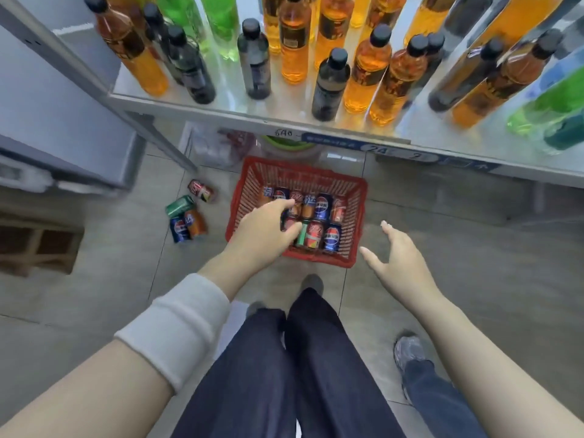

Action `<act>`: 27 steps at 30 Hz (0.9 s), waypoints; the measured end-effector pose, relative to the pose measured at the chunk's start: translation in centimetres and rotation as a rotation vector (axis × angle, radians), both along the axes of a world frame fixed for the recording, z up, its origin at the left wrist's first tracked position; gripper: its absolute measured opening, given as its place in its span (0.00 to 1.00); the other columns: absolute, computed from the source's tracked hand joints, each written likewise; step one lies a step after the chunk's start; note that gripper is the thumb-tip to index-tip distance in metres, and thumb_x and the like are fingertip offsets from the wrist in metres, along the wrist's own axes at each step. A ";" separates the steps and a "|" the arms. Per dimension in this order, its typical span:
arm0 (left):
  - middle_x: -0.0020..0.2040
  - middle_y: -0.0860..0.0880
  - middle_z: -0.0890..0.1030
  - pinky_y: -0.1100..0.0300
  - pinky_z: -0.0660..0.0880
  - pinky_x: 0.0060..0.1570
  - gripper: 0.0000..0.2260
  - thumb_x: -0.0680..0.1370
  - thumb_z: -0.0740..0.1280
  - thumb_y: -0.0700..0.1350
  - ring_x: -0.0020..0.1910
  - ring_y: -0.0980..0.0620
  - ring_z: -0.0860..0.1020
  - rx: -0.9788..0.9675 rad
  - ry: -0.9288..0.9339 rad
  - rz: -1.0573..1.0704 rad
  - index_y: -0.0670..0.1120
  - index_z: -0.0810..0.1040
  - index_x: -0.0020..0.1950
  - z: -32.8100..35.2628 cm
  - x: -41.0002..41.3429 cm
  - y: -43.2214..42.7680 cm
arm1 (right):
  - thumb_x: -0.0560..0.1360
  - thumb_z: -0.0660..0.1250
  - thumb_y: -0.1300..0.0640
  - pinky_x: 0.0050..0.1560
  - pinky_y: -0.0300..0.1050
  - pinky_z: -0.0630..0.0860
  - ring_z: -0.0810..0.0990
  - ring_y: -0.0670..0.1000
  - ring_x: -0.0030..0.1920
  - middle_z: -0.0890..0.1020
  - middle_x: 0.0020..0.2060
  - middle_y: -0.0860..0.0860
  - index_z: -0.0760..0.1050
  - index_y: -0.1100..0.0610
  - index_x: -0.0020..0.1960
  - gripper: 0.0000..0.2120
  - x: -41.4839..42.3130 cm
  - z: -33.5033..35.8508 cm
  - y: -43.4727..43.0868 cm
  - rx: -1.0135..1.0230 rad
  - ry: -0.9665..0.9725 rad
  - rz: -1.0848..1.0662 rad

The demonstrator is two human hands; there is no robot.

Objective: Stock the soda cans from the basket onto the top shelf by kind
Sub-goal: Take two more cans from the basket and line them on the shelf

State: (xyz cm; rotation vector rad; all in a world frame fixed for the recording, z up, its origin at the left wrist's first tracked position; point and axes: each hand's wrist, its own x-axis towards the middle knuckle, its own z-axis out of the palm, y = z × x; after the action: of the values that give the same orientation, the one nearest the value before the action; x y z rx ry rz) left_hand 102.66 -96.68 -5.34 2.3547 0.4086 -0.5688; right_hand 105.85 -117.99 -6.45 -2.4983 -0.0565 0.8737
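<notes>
Now, L hand (268,226) grip is half-open, fingers and thumb curved over the soda cans (322,207) in the red basket (357,216) on the floor; contact w/ a can, can't tell. R hand (395,260) grip is wide open, fingers spread, holding nothing, just beside the basket. Cans lie in two rows, long axes pointing toward the shelf (221,112).

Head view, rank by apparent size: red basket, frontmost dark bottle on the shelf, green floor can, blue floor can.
1. red basket
2. dark bottle; it's nearer the camera, so true size is unsure
3. green can and blue can: look about alike, not ranked
</notes>
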 end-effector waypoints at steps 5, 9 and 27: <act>0.69 0.50 0.71 0.58 0.66 0.66 0.22 0.78 0.63 0.49 0.68 0.51 0.69 -0.128 0.217 0.087 0.47 0.66 0.71 -11.2 -0.3 -1.7 | 0.76 0.65 0.56 0.51 0.32 0.62 0.69 0.54 0.66 0.72 0.65 0.57 0.66 0.62 0.68 0.23 1.9 -9.1 -0.2 0.017 0.177 -0.022; 0.70 0.48 0.70 0.57 0.65 0.66 0.23 0.78 0.63 0.49 0.68 0.50 0.68 -0.179 0.368 0.053 0.45 0.65 0.71 -21.9 0.3 -2.7 | 0.75 0.66 0.51 0.60 0.39 0.64 0.69 0.52 0.67 0.72 0.67 0.53 0.63 0.59 0.70 0.27 4.2 -19.1 0.3 0.005 0.298 -0.154; 0.68 0.41 0.67 0.48 0.67 0.65 0.44 0.65 0.75 0.58 0.67 0.42 0.67 -0.163 0.548 0.103 0.42 0.55 0.71 -57.2 10.2 -6.8 | 0.77 0.60 0.48 0.65 0.48 0.64 0.65 0.61 0.68 0.63 0.69 0.65 0.58 0.68 0.71 0.32 16.3 -54.5 4.4 -0.485 0.127 0.023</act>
State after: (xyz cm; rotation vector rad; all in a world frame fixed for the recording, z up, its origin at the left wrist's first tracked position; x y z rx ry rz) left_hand 112.86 -103.47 -62.52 1.9849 0.6929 -1.1537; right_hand 122.13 -113.61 -60.98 -2.8779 0.1916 1.1677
